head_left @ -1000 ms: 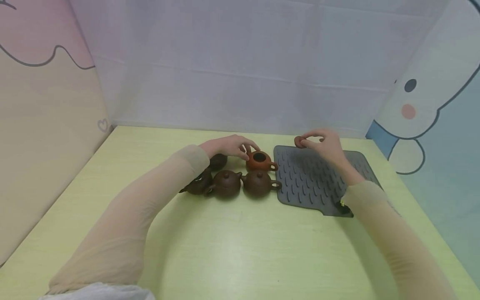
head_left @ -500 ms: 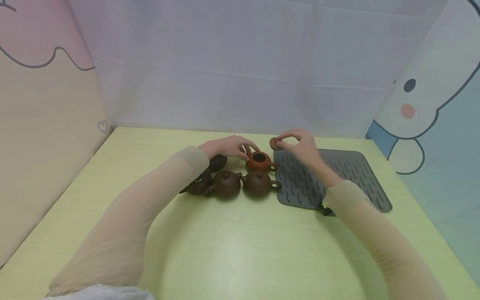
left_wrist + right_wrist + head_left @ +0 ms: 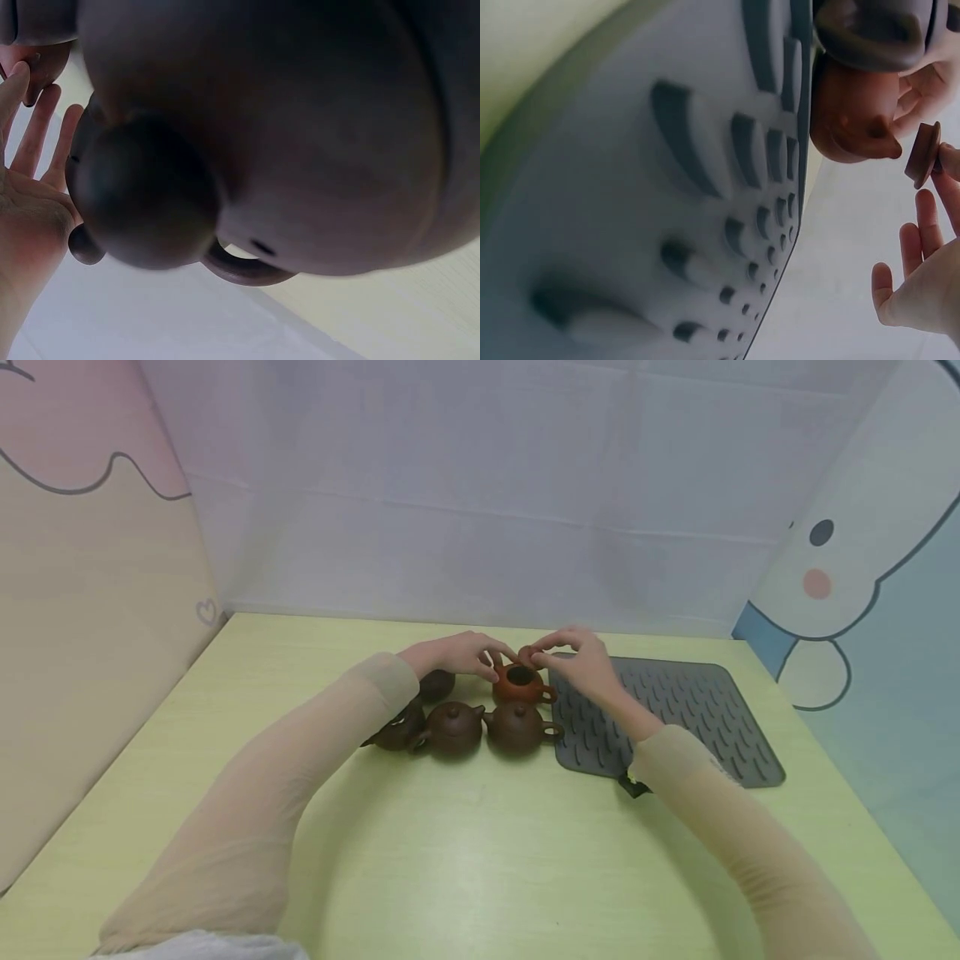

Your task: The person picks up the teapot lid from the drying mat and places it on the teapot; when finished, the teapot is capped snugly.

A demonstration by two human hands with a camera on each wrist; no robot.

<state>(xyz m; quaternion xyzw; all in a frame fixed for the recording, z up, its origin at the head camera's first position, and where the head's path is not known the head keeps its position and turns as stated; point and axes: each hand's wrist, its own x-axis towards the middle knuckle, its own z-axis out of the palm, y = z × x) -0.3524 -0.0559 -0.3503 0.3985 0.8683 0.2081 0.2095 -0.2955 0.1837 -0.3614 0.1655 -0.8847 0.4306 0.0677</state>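
My right hand (image 3: pixel 587 667) pinches a small reddish-brown teapot lid (image 3: pixel 922 156) between thumb and fingertips. The lid is tilted on edge, close above the back rim of an open reddish-brown teapot (image 3: pixel 507 696). From the other side, my left hand (image 3: pixel 459 653) holds that teapot near its spout, thumb at the front and fingers behind. The teapot's dark round mouth is uncovered and its handle points right. Dark teapot bodies fill most of the left wrist view, where the left hand (image 3: pixel 34 217) shows at the left edge.
Two dark brown lidded teapots stand in front, one left (image 3: pixel 453 731) and one right (image 3: pixel 514 732). More dark pots (image 3: pixel 397 731) lie partly hidden under the left forearm. A grey ridged mat (image 3: pixel 675 693) lies right of the teapots, on a pale yellow table (image 3: pixel 480 860).
My right hand has carried the lid leftward from over the mat's back edge to the open teapot's mouth. The left hand and the teapots have stayed in place.
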